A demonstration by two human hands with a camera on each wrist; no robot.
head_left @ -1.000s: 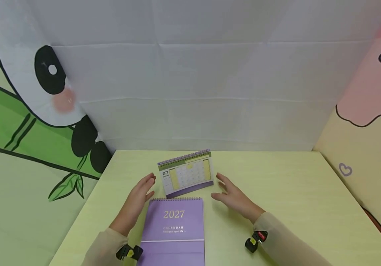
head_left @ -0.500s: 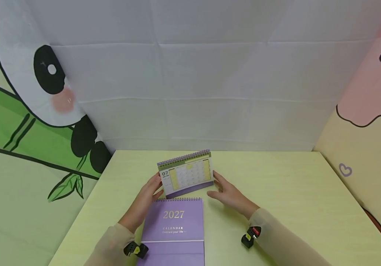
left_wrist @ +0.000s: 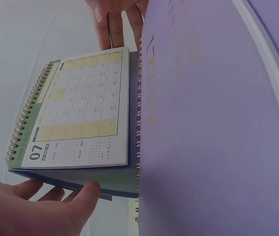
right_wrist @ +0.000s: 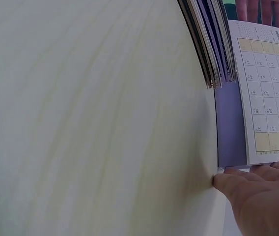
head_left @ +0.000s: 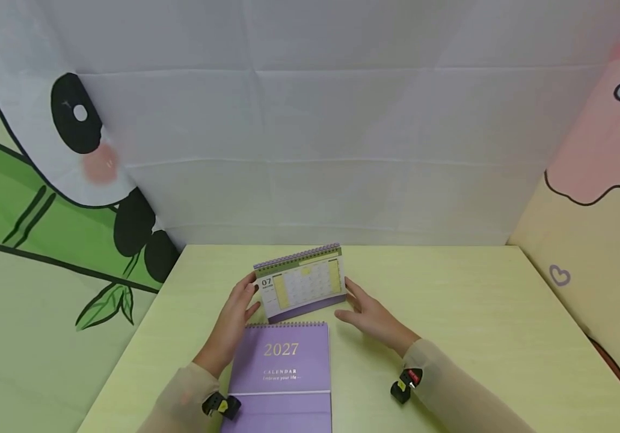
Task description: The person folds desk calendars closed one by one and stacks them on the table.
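Observation:
A small spiral-bound desk calendar [head_left: 304,285], showing month 07, stands propped and slightly turned on the table. My left hand [head_left: 231,319] is at its left edge, fingers loosely extended; in the left wrist view the fingertips [left_wrist: 53,193] reach behind that side and the thumb stays in front. At the opposite edge is my right hand [head_left: 380,322], fingertips against the side and thumb apart from it. In the right wrist view, the palm of the right hand [right_wrist: 265,196] faces the calendar's end. Directly in front lies a larger purple calendar [head_left: 282,367] marked 2027.
Pale yellow tabletop [head_left: 450,300] extends on both sides of the calendars. A white sheet [head_left: 331,132] hangs behind the table, with a panda print on the left and a pink figure on the right. Each wrist carries a small black camera [head_left: 222,406].
Both hands have moved inward from beside the desk calendar to its two side edges. The left fingers have since shifted slightly up along the edge. Both calendars have stayed in place.

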